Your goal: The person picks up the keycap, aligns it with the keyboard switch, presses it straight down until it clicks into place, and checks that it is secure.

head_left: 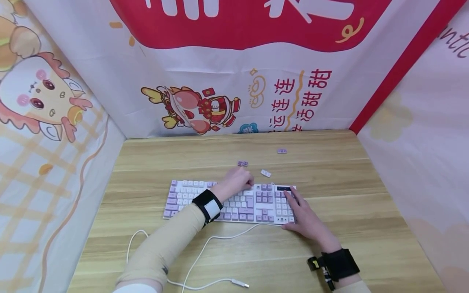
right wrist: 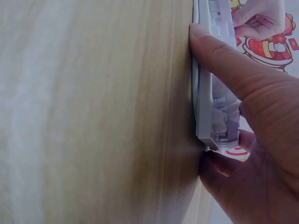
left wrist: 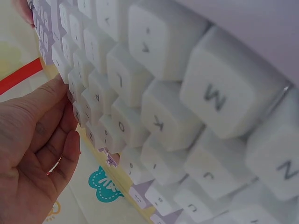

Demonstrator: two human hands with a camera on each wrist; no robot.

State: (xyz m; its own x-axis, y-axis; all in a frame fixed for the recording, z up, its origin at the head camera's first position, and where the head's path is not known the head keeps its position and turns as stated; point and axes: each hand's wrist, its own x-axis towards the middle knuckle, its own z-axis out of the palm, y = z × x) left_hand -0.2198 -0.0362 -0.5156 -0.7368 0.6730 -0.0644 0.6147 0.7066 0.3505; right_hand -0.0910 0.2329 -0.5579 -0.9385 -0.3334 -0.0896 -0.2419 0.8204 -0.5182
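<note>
A white and lilac keyboard (head_left: 264,206) lies on the wooden table. My left hand (head_left: 238,179) reaches over its main key block, with the fingers curled at the back row. In the left wrist view, the thumb and bent fingers (left wrist: 44,95) close on a key at the back edge, mostly hidden by them. At the right end, my right hand (head_left: 305,217) grips the keyboard, the thumb at the front edge and the fingers over the number pad's back corner. From the right wrist view, the thumb (right wrist: 224,58) lies along the keyboard's side.
Behind the keyboard lie two small purple pieces (head_left: 242,163), a white piece (head_left: 265,173) and another purple piece (head_left: 281,151). A white cable (head_left: 205,246) loops in front, its USB plug (head_left: 239,283) near the front edge. Printed cloth (head_left: 220,61) walls the table.
</note>
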